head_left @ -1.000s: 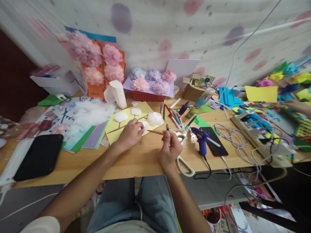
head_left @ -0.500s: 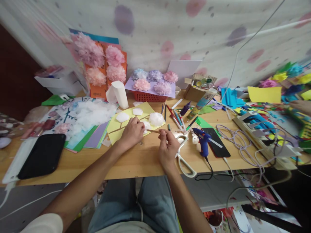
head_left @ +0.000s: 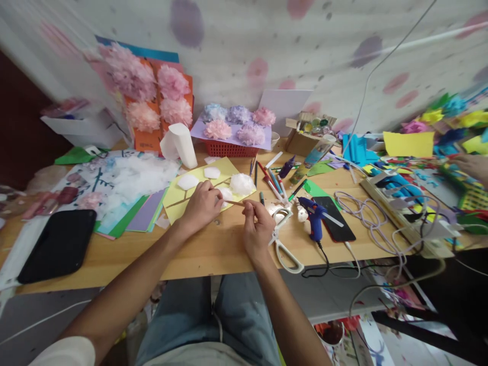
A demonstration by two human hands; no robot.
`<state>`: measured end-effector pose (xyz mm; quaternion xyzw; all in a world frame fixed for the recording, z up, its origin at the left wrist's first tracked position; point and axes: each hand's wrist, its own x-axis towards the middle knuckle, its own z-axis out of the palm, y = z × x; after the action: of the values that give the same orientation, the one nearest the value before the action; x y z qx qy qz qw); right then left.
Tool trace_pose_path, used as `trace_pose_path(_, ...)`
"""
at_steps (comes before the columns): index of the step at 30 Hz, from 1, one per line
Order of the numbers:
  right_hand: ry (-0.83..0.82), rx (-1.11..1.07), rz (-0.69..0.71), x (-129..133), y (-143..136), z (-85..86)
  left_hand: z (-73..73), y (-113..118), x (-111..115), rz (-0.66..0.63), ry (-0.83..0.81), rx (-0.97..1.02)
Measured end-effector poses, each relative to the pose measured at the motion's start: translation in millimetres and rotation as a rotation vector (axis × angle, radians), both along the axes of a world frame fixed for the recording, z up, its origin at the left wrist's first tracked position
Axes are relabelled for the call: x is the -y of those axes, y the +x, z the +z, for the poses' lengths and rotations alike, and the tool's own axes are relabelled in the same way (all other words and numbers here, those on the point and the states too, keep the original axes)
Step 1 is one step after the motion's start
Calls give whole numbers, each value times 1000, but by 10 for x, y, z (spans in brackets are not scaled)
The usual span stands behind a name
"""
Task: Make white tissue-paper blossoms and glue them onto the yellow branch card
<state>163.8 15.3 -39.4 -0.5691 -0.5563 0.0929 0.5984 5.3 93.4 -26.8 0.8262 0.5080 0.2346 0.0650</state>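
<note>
A thin brown strip (head_left: pixel 234 203) stretches between my two hands, over the front edge of a yellow sheet (head_left: pixel 176 207). My right hand (head_left: pixel 258 223) pinches its right end. My left hand (head_left: pixel 204 203) rests on the yellow sheet with its fingers closed at the strip's left end. On the sheet are brown lines, white paper shapes (head_left: pixel 188 182) and a fluffy white cotton ball (head_left: pixel 242 184). Another white piece shows partly behind my left fingers. White-handled scissors (head_left: pixel 284 244) lie beside my right hand.
A blue glue gun (head_left: pixel 314 217) and a phone (head_left: pixel 335 218) lie to the right, near cables and a power strip (head_left: pixel 404 216). Cotton (head_left: pixel 141 175), coloured sheets and a black tablet (head_left: pixel 59 245) are on the left. Another person's hand (head_left: pixel 470 165) shows at the far right.
The view has shifted slightly, so most things sit a little further left. Both hands keep hold of the brown strip, in nearly the same pose.
</note>
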Motion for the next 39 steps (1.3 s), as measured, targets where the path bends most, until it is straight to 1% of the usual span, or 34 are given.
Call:
trace_pose_path(10, 21, -43, -23, 24, 33, -62, -39, 0, -39, -4, -14, 36)
trace_pose_path(20, 52, -12, 12, 1, 12, -22, -26, 10, -35, 13, -15, 48)
trace_pose_path(24, 28, 9, 22, 13, 15, -32, -14, 4, -14, 31, -19, 84)
trace_pose_path(30, 6, -13, 20, 2, 18, -53, -32, -75, -25, 65, 0, 172)
trace_pose_path(39, 31, -18, 13, 29, 6, -22, -5, -196, -51, 129, -13, 181)
